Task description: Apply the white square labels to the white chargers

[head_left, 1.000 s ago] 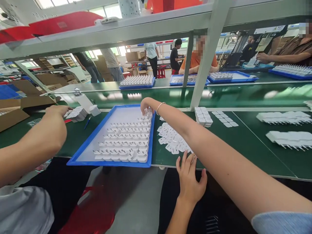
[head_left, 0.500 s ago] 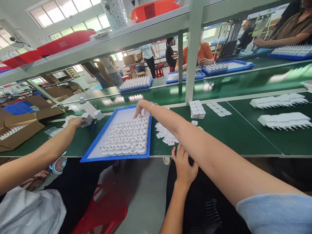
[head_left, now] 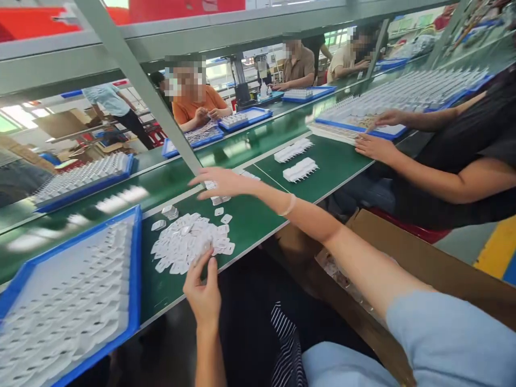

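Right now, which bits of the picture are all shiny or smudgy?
In the head view, white streaks of glare shine on the green belt; also in the head view, the white parts in the blue tray look smeared, perhaps because the camera moved; and in the head view, the right hand looks a little soft.

A factory assembly area (workers (head_left: pixel 207 100) along green benches (head_left: pixel 250 217), blue trays (head_left: pixel 137 269)).

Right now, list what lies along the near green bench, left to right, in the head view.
Blue-rimmed tray of white parts → pile of flat white pieces → two white strips with pins → another loaded blue tray.
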A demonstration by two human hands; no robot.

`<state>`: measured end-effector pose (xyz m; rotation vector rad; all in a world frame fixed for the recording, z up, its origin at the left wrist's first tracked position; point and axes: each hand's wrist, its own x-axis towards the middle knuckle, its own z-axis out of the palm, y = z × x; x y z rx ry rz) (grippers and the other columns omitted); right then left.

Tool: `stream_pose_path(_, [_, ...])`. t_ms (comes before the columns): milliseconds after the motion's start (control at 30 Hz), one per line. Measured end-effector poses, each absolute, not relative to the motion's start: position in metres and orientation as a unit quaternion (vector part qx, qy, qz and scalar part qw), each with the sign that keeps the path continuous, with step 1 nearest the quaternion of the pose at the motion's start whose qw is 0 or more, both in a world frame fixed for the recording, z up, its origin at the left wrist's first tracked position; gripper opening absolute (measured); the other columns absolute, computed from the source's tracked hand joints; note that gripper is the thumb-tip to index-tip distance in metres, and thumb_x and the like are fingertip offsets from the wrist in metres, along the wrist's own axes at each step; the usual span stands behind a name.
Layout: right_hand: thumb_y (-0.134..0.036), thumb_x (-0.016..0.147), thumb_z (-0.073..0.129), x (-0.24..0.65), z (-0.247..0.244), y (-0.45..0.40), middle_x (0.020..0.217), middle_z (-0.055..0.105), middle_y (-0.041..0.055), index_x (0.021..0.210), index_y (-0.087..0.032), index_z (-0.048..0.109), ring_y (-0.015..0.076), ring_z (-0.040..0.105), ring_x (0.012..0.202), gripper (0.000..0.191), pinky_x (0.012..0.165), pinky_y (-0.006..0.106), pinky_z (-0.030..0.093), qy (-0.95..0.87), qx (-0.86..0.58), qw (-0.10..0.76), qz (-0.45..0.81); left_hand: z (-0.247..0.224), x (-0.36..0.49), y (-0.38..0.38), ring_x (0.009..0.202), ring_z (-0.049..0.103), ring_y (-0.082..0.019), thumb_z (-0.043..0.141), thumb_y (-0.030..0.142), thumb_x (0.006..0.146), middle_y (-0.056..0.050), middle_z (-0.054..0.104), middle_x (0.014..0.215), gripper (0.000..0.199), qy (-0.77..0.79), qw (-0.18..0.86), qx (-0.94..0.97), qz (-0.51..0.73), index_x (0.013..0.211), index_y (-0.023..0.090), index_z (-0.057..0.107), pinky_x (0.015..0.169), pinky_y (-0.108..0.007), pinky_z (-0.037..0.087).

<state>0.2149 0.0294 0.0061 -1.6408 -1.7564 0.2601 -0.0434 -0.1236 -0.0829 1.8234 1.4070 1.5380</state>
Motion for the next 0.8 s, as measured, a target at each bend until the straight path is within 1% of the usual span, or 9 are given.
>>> stream_pose_path(67, [-0.035, 0.095, 0.063, 0.253, -0.004, 0.014, 0.134, 0.056, 0.0142, 0.132, -0.015, 0.056, 0.028, 0.058, 0.12, 0.043, 0.099, 0.049, 0.051, -0.627, -0.696, 0.347, 0.049, -0.076, -0.04, -0.118, 0.119, 0.065, -0.026, 0.063, 0.037, 0.091, -0.009, 0.072, 0.121, 0.028, 0.502, 0.185, 0.647, 0.543, 0.11, 0.02, 0.075, 0.11, -0.043, 0.046])
stream_pose_path(133, [-0.035, 0.091, 0.067, 0.288, -0.017, 0.001, 0.138, 0.051, 0.0235, 0.133, -0.008, 0.053, 0.0365, 0.047, 0.13, 0.052, 0.104, 0.055, 0.043, -0.56, -0.761, 0.328, 0.007, -0.069, -0.032, -0.109, 0.118, 0.065, -0.026, 0.064, 0.037, 0.089, -0.009, 0.072, 0.12, 0.029, 0.504, 0.181, 0.661, 0.526, 0.109, 0.019, 0.076, 0.109, -0.043, 0.046])
stream_pose_path(233, [-0.042, 0.087, 0.07, 0.322, -0.037, -0.008, 0.132, 0.051, 0.0308, 0.124, 0.0, 0.056, 0.0443, 0.044, 0.127, 0.057, 0.1, 0.057, 0.041, -0.487, -0.824, 0.289, -0.019, -0.058, -0.008, -0.09, 0.118, 0.064, -0.027, 0.064, 0.037, 0.088, -0.01, 0.072, 0.119, 0.031, 0.494, 0.195, 0.681, 0.503, 0.109, 0.018, 0.075, 0.109, -0.043, 0.046])
stream_pose_path(300, [-0.044, 0.086, 0.069, 0.329, -0.047, -0.008, 0.129, 0.053, 0.0296, 0.118, -0.001, 0.059, 0.043, 0.048, 0.123, 0.055, 0.097, 0.053, 0.042, -0.47, -0.841, 0.267, -0.022, -0.051, 0.011, -0.074, 0.119, 0.063, -0.027, 0.065, 0.039, 0.086, -0.01, 0.071, 0.12, 0.033, 0.479, 0.241, 0.682, 0.497, 0.11, 0.018, 0.075, 0.109, -0.043, 0.045])
stream_pose_path(400, [-0.04, 0.086, 0.066, 0.323, -0.054, -0.008, 0.129, 0.054, 0.0278, 0.116, -0.003, 0.06, 0.0396, 0.052, 0.119, 0.048, 0.094, 0.047, 0.043, -0.463, -0.849, 0.252, -0.025, -0.039, 0.039, -0.053, 0.121, 0.062, -0.028, 0.068, 0.04, 0.082, -0.011, 0.07, 0.12, 0.036, 0.459, 0.394, 0.642, 0.472, 0.109, 0.017, 0.074, 0.109, -0.042, 0.043])
stream_pose_path(500, [-0.035, 0.085, 0.065, 0.31, -0.055, -0.013, 0.122, 0.059, 0.026, 0.114, -0.006, 0.06, 0.0402, 0.053, 0.117, 0.042, 0.095, 0.049, 0.042, -0.467, -0.849, 0.246, -0.028, -0.031, 0.06, -0.037, 0.123, 0.061, -0.03, 0.071, 0.039, 0.078, -0.011, 0.069, 0.125, 0.038, 0.446, 0.536, 0.59, 0.407, 0.109, 0.016, 0.073, 0.108, -0.042, 0.043])
stream_pose_path(567, [-0.032, 0.085, 0.062, 0.303, -0.056, -0.019, 0.118, 0.062, 0.023, 0.114, -0.009, 0.06, 0.0392, 0.054, 0.116, 0.037, 0.097, 0.05, 0.04, -0.485, -0.839, 0.247, -0.031, -0.027, 0.071, -0.03, 0.123, 0.062, -0.031, 0.072, 0.038, 0.076, -0.012, 0.068, 0.127, 0.04, 0.437, 0.585, 0.575, 0.369, 0.11, 0.016, 0.072, 0.106, -0.042, 0.046])
stream_pose_path(633, [-0.029, 0.085, 0.06, 0.3, -0.059, -0.024, 0.119, 0.062, 0.0206, 0.115, -0.012, 0.059, 0.0367, 0.056, 0.114, 0.035, 0.098, 0.048, 0.04, -0.508, -0.824, 0.25, -0.031, -0.026, 0.081, -0.024, 0.121, 0.064, -0.031, 0.073, 0.037, 0.076, -0.012, 0.068, 0.127, 0.041, 0.425, 0.621, 0.561, 0.344, 0.111, 0.016, 0.072, 0.103, -0.041, 0.048])
stream_pose_path(800, [-0.028, 0.082, 0.06, 0.317, -0.066, -0.019, 0.117, 0.063, 0.0217, 0.119, -0.012, 0.056, 0.0352, 0.06, 0.106, 0.04, 0.09, 0.043, 0.045, -0.544, -0.795, 0.269, -0.006, -0.027, 0.102, -0.008, 0.121, 0.064, -0.031, 0.074, 0.033, 0.075, -0.014, 0.066, 0.13, 0.039, 0.396, 0.681, 0.524, 0.323, 0.109, 0.016, 0.07, 0.099, -0.038, 0.05])
